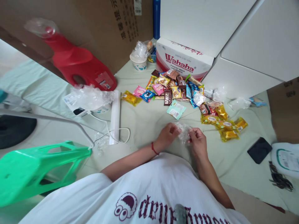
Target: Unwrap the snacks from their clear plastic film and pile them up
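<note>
A clear, crinkled plastic bag [183,132] is stretched between both hands, just above the pale green cloth [140,124]. My left hand [168,133], with a red cord at the wrist, pinches the bag's left edge. The right edge is pinched by my right hand [198,140]. Just beyond the bag lies a mint-green packet [176,109]. Farther back is a pile of small wrapped snacks [167,96] in brown, pink, blue and yellow. Several yellow-wrapped snacks [226,124] lie to the right, and another yellow packet [130,98] rests at the pile's left.
A Wahaha carton [184,60] stands behind the snacks, beside a paper cup [138,62] stuffed with plastic. At left are a red jug [79,62], a white cable [127,133] and a green plastic stool [46,165]. A black phone-like object [259,150] lies at right.
</note>
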A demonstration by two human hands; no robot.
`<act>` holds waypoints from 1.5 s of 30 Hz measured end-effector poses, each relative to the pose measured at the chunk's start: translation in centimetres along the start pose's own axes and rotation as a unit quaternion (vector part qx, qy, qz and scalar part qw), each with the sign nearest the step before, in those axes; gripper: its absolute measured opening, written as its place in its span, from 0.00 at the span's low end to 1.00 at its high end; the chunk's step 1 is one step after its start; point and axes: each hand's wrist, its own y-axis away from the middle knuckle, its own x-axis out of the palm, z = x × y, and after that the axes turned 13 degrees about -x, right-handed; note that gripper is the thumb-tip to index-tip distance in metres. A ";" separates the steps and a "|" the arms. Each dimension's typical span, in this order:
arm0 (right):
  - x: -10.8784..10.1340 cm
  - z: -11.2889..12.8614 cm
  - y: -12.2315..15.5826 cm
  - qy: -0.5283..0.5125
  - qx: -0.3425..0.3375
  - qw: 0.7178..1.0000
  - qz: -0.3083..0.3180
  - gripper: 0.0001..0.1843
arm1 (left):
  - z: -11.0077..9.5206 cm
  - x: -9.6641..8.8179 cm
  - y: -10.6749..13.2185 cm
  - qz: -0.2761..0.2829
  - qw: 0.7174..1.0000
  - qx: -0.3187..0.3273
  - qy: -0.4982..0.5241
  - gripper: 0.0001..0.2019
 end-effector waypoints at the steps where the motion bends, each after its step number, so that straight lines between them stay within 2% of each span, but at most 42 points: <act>1: 0.4 0.1 0.2 -0.014 0.006 1.000 0.008 0.19 | 0.1 0.5 0.1 0.005 1.000 0.003 -0.019 0.19; 3: 0.6 0.5 0.3 -0.048 0.023 0.998 0.021 0.20 | 0.5 1.1 0.0 0.028 1.000 -0.009 -0.011 0.17; 5: -0.1 0.9 -0.2 -0.082 0.038 0.996 0.008 0.21 | 0.7 0.8 -0.5 0.051 0.997 -0.035 0.054 0.16; 9: -3.6 1.5 -1.7 -0.117 0.060 0.991 -0.037 0.22 | 0.2 -1.4 -1.3 0.051 0.971 -0.105 0.209 0.15; 12: -6.3 1.6 -2.2 -0.118 0.077 0.989 -0.041 0.23 | -0.3 -2.9 -1.9 0.047 0.942 -0.143 0.301 0.18; 16: -8.4 1.1 -1.8 -0.101 0.068 0.992 -0.033 0.22 | -0.6 -4.2 -2.7 -0.012 0.928 -0.105 0.358 0.21; 18: -9.2 0.4 -1.7 -0.073 0.073 0.995 -0.010 0.22 | -0.6 -4.7 -2.9 -0.014 0.933 -0.083 0.350 0.23; 21: -9.9 -0.6 -2.1 0.059 0.049 0.997 -0.002 0.22 | -0.5 -5.1 -2.7 0.002 0.959 -0.046 0.279 0.24; 23: -9.8 -0.3 -2.5 0.173 -0.030 0.984 -0.043 0.19 | -0.8 -4.9 -2.1 0.016 0.981 -0.009 0.193 0.24; 25: -8.7 1.0 -2.5 0.214 -0.112 0.970 -0.033 0.21 | -1.6 -4.5 -1.3 0.035 0.995 0.040 0.081 0.23; 27: -6.6 2.9 -2.2 0.166 -0.135 0.974 0.076 0.36 | -2.7 -4.0 0.0 0.057 0.992 0.105 -0.035 0.22; 29: -4.3 4.4 -1.8 0.094 -0.102 0.964 0.226 0.46 | -3.7 -3.6 1.4 0.111 0.971 0.170 -0.126 0.20; 30: -3.3 4.8 -1.6 0.068 -0.085 0.953 0.284 0.45 | -3.9 -3.5 2.1 0.150 0.957 0.193 -0.157 0.18; 31: -2.5 5.0 -1.6 0.053 -0.076 0.941 0.326 0.38 | -3.9 -3.5 2.7 0.192 0.943 0.205 -0.179 0.17; 33: -1.9 4.7 -1.6 0.049 -0.094 0.928 0.358 0.20 | -3.2 -3.7 3.6 0.254 0.933 0.183 -0.180 0.19; 34: -2.0 4.2 -1.6 0.055 -0.117 0.927 0.353 0.12 | -2.5 -3.9 3.9 0.255 0.942 0.147 -0.158 0.21; 35: -2.3 3.8 -1.6 0.062 -0.144 0.926 0.344 0.08 | -1.8 -4.0 3.9 0.233 0.959 0.101 -0.128 0.23; 37: -3.1 2.9 -1.6 0.069 -0.197 0.921 0.330 0.08 | -0.2 -4.2 3.4 0.137 0.986 0.017 -0.090 0.24; 38: -3.5 2.6 -1.4 0.067 -0.218 0.916 0.330 0.09 | 0.5 -4.2 2.8 0.075 0.992 -0.003 -0.100 0.23; 40: -3.9 2.3 -1.0 0.066 -0.254 0.902 0.343 0.11 | 1.2 -3.8 1.3 -0.023 0.985 0.013 -0.172 0.22; 42: -3.9 2.6 -0.6 0.078 -0.284 0.888 0.354 0.13 | 1.2 -2.9 -0.5 -0.047 0.964 0.064 -0.253 0.31; 45: -3.8 3.2 -0.3 0.101 -0.327 0.871 0.353 0.13 | 0.5 -0.9 -2.9 0.022 0.931 0.104 -0.350 0.38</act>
